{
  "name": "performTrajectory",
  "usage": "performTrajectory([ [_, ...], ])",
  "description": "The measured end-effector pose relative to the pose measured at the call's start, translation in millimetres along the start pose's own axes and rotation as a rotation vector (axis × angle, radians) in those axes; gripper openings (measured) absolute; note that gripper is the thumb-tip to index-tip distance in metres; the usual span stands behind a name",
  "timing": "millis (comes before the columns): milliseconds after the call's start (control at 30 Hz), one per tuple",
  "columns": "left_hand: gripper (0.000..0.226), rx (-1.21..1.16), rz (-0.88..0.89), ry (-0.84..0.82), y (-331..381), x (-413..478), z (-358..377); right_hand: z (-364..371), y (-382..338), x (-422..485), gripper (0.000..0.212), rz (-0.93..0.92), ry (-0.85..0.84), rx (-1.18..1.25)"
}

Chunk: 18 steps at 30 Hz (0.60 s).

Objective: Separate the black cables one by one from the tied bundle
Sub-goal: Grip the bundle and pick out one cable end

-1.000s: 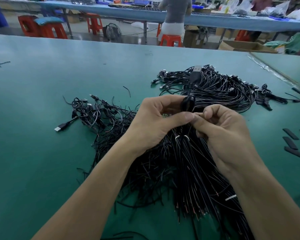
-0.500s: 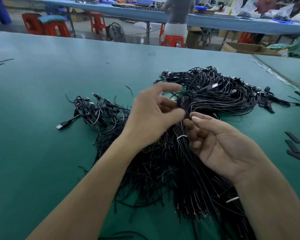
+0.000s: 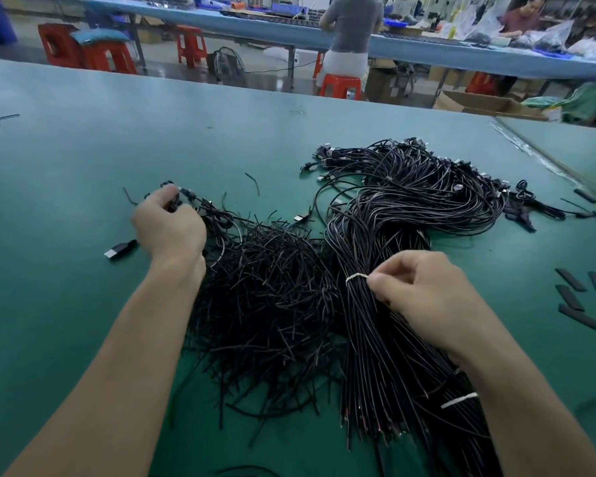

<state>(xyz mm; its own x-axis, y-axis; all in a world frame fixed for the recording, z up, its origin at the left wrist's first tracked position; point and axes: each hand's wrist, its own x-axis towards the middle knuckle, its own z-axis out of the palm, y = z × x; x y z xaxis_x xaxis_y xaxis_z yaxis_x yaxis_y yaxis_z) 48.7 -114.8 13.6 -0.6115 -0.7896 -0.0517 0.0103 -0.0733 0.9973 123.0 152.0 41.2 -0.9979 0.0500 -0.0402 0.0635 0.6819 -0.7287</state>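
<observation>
A thick tied bundle of black cables (image 3: 406, 208) lies on the green table (image 3: 66, 173), bound by a white tie (image 3: 355, 277) and a second white tie (image 3: 459, 401) nearer me. Its plug ends fan out at the far right. My right hand (image 3: 424, 294) rests on the bundle, thumb and fingers pinching strands right beside the upper tie. To the left spreads a loose pile of separated cables (image 3: 265, 297). My left hand (image 3: 169, 228) is at that pile's far left end, fingers curled round a black cable's plug end.
A loose USB plug (image 3: 119, 250) lies left of the pile. Several flat black strips (image 3: 578, 297) sit at the right edge. Behind the table are red stools (image 3: 341, 86), a floor fan and a person seated at a blue bench.
My hands have parted. The left hand carried a cable from the middle out to the left pile; the right hand dropped down onto the tied bundle by the white tie.
</observation>
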Motion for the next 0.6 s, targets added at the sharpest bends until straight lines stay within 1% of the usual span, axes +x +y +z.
performTrajectory([
  [33,0.048,0.064,0.000,0.011,-1.1,-2.0,0.1,2.5,1.3,-1.8,0.014,-0.002,-0.001,-0.121],
  [67,0.043,0.121,0.019,-0.001,-2.4,-3.2,-0.4,5.9,1.8,-3.7,0.017,0.003,-0.012,-0.198],
  [167,0.013,0.304,0.066,-0.111,-2.7,-8.1,0.7,18.4,2.5,-6.7,0.027,0.015,-0.014,-0.274],
  [200,0.008,0.435,0.107,-0.148,-1.1,-9.9,1.6,20.9,2.5,-6.7,0.028,0.013,0.004,-0.287],
  [233,0.017,0.599,0.170,-0.159,0.8,-11.4,2.7,22.4,2.6,-6.2,0.028,0.014,0.021,-0.293],
  [267,0.034,0.750,0.245,-0.152,4.1,-16.4,2.9,23.1,2.5,-5.9,0.026,0.019,0.037,-0.290],
  [300,0.044,0.814,0.335,-0.137,7.3,-23.3,3.9,23.7,2.7,-5.5,0.025,0.023,0.050,-0.284],
  [333,0.045,0.800,0.428,-0.142,11.1,-31.5,5.6,24.4,2.8,-5.5,0.024,0.023,0.059,-0.278],
  [367,0.040,0.741,0.515,-0.187,15.2,-40.9,7.9,25.6,2.7,-5.7,0.023,0.015,0.067,-0.276],
  [400,0.031,0.670,0.579,-0.267,17.7,-50.2,10.1,27.2,2.2,-6.3,0.022,0.002,0.077,-0.280],
  [467,0.016,0.596,0.628,-0.478,19.6,-70.0,13.7,30.0,0.4,-8.5,0.023,-0.016,0.102,-0.294],
  [533,0.006,0.670,0.680,-0.657,19.7,-84.9,15.5,31.2,-0.5,-8.8,0.024,-0.021,0.126,-0.301],
  [600,0.005,0.767,0.724,-0.807,15.4,-94.6,18.3,31.7,-0.5,-8.2,0.023,-0.021,0.135,-0.322],
])
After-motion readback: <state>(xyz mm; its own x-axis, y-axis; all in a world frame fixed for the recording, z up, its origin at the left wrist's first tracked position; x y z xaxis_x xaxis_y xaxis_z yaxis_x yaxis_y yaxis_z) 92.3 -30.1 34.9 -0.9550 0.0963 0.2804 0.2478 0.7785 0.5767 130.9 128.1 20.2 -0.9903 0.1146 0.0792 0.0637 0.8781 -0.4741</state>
